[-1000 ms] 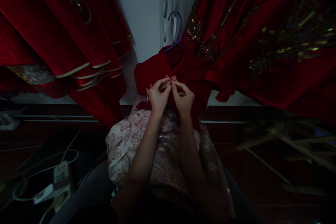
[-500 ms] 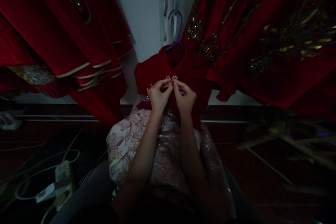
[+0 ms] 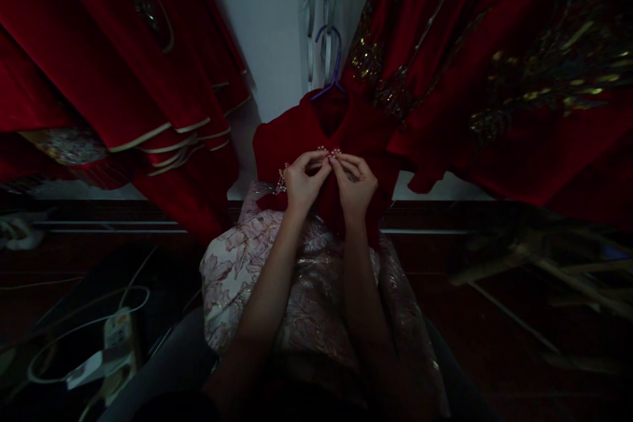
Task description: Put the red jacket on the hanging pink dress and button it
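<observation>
A small dark red velvet garment (image 3: 281, 138) hangs on a purple hanger (image 3: 330, 66) in front of me. My left hand (image 3: 301, 181) and my right hand (image 3: 357, 188) are both closed in a pinch on its front, just below the collar, fingertips almost touching. Small pearl-like fasteners (image 3: 329, 151) show right above my fingertips, and another beaded piece (image 3: 281, 179) sits to the left of my left hand. A pale floral skirt (image 3: 232, 270) hangs beneath the red top, under my forearms.
Red embroidered garments with cream trim (image 3: 148, 79) hang at the left, and gold-embroidered ones (image 3: 494, 66) at the right. A white wall (image 3: 267, 13) is behind. A power strip with white cables (image 3: 111, 343) lies on the dark floor at lower left.
My hands and the garment front have shifted slightly right and down in view; the pinch on the fastening stays the same.
</observation>
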### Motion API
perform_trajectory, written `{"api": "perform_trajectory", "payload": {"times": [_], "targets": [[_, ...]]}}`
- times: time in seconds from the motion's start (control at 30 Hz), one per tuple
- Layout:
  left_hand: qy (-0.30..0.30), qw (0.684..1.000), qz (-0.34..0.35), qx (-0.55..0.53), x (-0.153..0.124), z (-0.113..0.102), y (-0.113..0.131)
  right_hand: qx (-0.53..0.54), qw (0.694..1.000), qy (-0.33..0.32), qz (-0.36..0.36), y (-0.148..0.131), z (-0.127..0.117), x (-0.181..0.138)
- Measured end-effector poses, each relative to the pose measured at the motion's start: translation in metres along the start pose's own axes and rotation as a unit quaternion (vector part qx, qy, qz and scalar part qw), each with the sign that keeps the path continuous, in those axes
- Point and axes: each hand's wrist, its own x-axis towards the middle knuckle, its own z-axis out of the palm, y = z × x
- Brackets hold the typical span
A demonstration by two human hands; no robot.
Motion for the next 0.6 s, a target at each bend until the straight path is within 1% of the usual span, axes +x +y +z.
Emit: {"api": "perform_trajectory", "payload": {"times": [0.07,0.23,0.43,0.6], "targets": [[-0.018,1.0,0.004,0.003,0.004,0.0,0.003,0.008,1.0,-0.003,0.001,-0.002,-0.002,0.001],[-0.054,0.998,0.007,0.036,0.011,-0.003,0.007,0.032,0.999,-0.04,-0.001,-0.003,-0.005,0.003],[-0.091,0.992,0.029,0.083,0.02,-0.013,0.01,0.042,0.997,-0.057,0.023,0.003,-0.006,0.009],[-0.163,0.977,0.047,0.129,0.034,-0.023,0.016,0.053,0.995,-0.083,0.032,0.009,-0.007,0.017]]}}
